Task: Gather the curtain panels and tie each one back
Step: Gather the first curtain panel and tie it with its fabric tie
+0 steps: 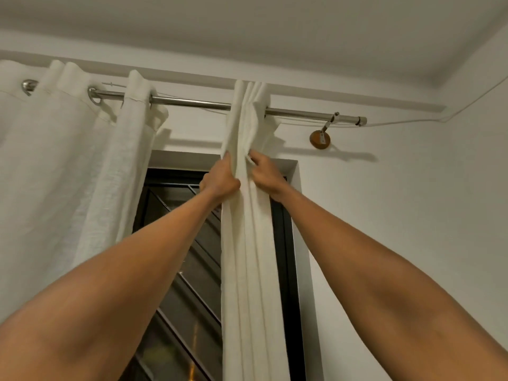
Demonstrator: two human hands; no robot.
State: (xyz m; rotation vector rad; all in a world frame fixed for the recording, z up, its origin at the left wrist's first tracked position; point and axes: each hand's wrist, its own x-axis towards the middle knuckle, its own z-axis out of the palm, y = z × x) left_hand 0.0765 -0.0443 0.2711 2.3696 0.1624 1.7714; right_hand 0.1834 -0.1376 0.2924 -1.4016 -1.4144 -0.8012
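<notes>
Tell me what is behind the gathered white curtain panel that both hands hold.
Behind the gathered white fabric curtain panel, a dark-framed window with slanted bars shows on either side. The strip straight behind the fabric is covered.

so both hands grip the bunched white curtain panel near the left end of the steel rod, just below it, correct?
Wrong end. The bunched white curtain panel that the left hand and right hand grip hangs near the right end of the steel rod, by the round wooden bracket mount, as the head view shows. Both hands do grip it just below the rod.
</notes>
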